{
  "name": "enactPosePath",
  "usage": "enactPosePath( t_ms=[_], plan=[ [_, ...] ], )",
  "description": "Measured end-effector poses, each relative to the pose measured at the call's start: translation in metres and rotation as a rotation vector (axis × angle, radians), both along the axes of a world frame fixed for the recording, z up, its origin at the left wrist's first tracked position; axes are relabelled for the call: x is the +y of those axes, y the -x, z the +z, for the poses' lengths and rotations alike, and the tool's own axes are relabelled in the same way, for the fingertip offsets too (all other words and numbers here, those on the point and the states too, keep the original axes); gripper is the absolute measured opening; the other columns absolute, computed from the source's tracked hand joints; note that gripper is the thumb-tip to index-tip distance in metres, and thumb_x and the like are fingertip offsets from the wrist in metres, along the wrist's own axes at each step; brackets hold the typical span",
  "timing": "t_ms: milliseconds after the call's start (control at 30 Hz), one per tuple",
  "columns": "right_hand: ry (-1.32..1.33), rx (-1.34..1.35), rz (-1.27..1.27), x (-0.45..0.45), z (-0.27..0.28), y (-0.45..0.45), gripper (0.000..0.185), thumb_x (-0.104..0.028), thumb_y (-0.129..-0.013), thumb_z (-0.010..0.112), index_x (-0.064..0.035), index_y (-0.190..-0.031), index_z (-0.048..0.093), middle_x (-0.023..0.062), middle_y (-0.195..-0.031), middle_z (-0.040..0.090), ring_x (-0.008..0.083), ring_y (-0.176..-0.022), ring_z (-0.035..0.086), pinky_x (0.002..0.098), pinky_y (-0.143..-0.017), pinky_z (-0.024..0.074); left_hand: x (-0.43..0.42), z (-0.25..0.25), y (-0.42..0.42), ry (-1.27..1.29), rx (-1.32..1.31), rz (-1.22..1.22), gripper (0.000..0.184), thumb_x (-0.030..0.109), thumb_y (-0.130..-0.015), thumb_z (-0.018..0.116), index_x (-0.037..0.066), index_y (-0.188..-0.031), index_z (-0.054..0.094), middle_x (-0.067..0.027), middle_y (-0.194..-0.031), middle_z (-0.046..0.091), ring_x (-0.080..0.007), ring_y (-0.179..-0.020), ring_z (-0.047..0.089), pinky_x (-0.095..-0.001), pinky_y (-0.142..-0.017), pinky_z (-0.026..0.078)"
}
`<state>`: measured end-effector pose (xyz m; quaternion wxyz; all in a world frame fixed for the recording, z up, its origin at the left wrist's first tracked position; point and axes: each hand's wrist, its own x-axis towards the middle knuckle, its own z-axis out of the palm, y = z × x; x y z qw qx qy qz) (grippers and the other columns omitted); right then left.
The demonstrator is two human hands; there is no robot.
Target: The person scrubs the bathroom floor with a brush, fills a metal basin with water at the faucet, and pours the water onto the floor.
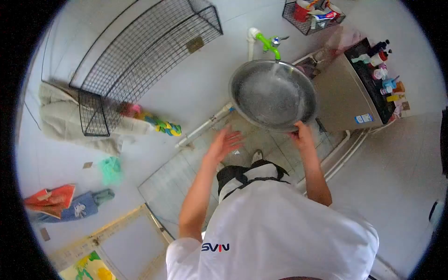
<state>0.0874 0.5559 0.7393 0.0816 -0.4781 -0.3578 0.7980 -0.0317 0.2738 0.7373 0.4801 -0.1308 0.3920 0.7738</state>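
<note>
A large round metal basin (268, 100) is under the green tap (269, 45), and water runs from the spout into it. My right hand (303, 134) grips the near right of the basin's rim, thumb on top and the other fingers mostly hidden below. To the left of the basin, my left hand (226, 141) is in the air, slightly blurred, with its fingers apart and nothing in them. It does not touch the basin. What supports the basin from below cannot be seen.
A black wire rack (149, 51) hangs on the left wall, with a cloth (70, 112) below it. On the right stands a grey cabinet (347, 93) with several bottles on top. A white pipe (200, 126) runs low along the wall. Another wire basket (308, 21) hangs above.
</note>
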Motion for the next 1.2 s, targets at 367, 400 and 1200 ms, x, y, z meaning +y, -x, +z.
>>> enactPosePath(
  t_ms=[367,400,1200],
  plan=[
    [-0.071,-0.019,-0.149,-0.019,0.011,0.014,0.029,-0.010,-0.077,0.051,0.0066,-0.101,0.049,0.0159,-0.095,0.056,0.0281,-0.079,0.059,0.0366,-0.063,0.0535,0.114,-0.007,0.010,0.352,0.025,-0.055,0.011,0.013,-0.079,0.050,0.004,-0.078,0.043,-0.0048,-0.066,0.046,-0.0123,-0.045,0.042,-0.0197,-0.037,0.035],
    [-0.111,-0.116,-0.148,-0.021,0.014,0.014,0.032,-0.012,-0.077,0.052,0.0067,-0.103,0.048,0.0161,-0.096,0.056,0.0289,-0.081,0.059,0.0366,-0.064,0.0539,0.111,-0.020,0.016,0.325,0.045,-0.039,0.009,0.011,-0.077,0.049,0.004,-0.077,0.043,-0.0046,-0.067,0.047,-0.0121,-0.045,0.042,-0.0199,-0.037,0.036],
    [-0.158,0.159,-0.035,-0.031,0.000,0.009,0.041,-0.017,-0.076,0.052,-0.0010,-0.111,0.038,0.0150,-0.103,0.051,0.0282,-0.085,0.057,0.0331,-0.066,0.0536,0.105,-0.016,0.009,0.222,0.140,0.105,0.006,0.001,-0.072,0.048,0.000,-0.078,0.047,-0.0060,-0.072,0.049,-0.0158,-0.055,0.051,-0.0212,-0.038,0.043]
  ],
)
